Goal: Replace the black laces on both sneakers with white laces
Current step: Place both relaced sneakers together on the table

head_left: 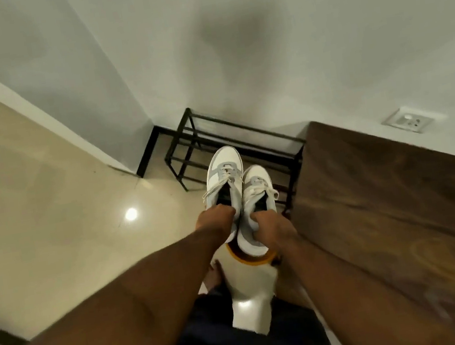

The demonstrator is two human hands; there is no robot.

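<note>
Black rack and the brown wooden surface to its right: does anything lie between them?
Head view: nothing. The black rack butts against the wooden surface; the two sneakers are held in front of the rack.

You hold a pair of white-and-grey sneakers above a black metal-frame shoe rack [233, 142] standing in the wall corner. Your left hand [215, 215] grips the heel opening of the left white-and-grey sneaker [222, 173], your right hand [273, 229] grips the right white-and-grey sneaker [257, 185], the two shoes touching side by side. White laces [229, 175] run up both. Right of the rack stands a dark brown wooden tabletop [386, 193]; nearer you than the rack is glossy beige tiled floor [47, 199].
</note>
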